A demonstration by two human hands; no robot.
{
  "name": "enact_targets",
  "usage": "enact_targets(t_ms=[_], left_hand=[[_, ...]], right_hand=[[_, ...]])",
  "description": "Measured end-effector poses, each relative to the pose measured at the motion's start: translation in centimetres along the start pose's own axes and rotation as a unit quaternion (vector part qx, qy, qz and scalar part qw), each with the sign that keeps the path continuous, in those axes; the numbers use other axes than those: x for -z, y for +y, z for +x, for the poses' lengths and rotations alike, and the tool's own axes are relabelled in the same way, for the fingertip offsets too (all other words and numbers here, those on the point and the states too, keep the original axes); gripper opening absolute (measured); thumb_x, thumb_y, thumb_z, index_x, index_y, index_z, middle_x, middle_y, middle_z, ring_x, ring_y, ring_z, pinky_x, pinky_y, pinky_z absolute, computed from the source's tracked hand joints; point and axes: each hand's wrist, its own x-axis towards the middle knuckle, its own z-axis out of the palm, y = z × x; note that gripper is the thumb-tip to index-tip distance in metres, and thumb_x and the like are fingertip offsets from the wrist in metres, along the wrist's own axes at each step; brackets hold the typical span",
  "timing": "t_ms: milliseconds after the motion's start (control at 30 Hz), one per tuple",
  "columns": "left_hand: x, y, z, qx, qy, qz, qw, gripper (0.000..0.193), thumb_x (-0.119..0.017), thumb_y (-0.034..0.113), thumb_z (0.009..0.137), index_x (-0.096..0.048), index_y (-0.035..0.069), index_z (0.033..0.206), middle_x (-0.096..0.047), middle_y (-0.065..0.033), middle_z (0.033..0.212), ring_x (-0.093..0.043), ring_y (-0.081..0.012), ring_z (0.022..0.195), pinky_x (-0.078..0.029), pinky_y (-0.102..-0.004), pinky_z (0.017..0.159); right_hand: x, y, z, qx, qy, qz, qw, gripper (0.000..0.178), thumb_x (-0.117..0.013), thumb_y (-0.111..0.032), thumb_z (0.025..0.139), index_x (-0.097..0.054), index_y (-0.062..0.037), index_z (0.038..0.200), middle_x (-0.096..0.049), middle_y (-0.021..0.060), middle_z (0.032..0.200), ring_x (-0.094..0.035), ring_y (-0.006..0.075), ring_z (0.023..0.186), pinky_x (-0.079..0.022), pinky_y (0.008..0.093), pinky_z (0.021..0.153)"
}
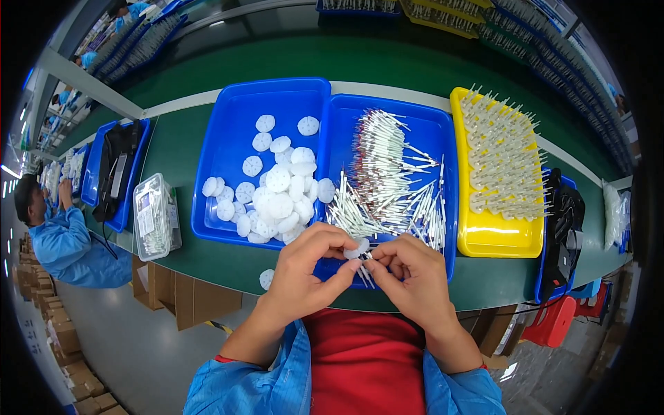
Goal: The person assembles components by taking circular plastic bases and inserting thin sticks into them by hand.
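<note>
My left hand [304,271] pinches a small white plastic disc [356,249] between thumb and fingers. Thin white sticks with dark ends [366,274] pass through or lie against the disc; which of these I cannot tell. On their other side, the thumb and bent fingers of my right hand [413,275] close on one of the sticks. Both hands meet over the front edge of a blue tray [448,200] heaped with white sticks [387,166], some with dark red ends. Left of it, another blue tray [228,124] holds a pile of white discs [280,204].
A yellow tray [484,242] at the right bears rows of discs with upright sticks [505,159]. One loose disc [266,279] lies at the bench's front edge. A clear plastic box [153,218] stands left. A co-worker in blue [69,235] sits far left; red stools [551,323] stand right.
</note>
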Motion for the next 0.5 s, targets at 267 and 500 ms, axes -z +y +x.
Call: enact_targets(t_ms=[267, 500], left_hand=[[-0.6, 0.0, 0.12, 0.001, 0.021, 0.017, 1.0, 0.018, -0.087, -0.003, 0.096, -0.076, -0.004, 0.11, -0.075, -0.013, 0.109, -0.076, -0.0178, 0.094, -0.064, -0.0286, 0.077], [-0.92, -0.33, -0.1, -0.008, 0.004, 0.065, 0.998, 0.019, -0.085, -0.003, 0.096, -0.074, -0.002, 0.11, -0.074, -0.0128, 0.107, -0.074, -0.0188, 0.088, -0.062, -0.0287, 0.074]], right_hand=[[-0.45, -0.42, -0.81, 0.004, 0.005, -0.01, 1.0, 0.016, -0.088, 0.001, 0.095, -0.078, -0.0018, 0.108, -0.068, 0.0068, 0.089, -0.058, 0.0136, 0.062, -0.045, 0.0302, 0.056], [-0.67, -0.14, -0.64, 0.058, 0.008, -0.081, 0.995, 0.018, -0.087, 0.001, 0.096, -0.076, -0.0011, 0.11, -0.071, 0.0111, 0.095, -0.071, 0.0233, 0.07, -0.055, 0.035, 0.06]])
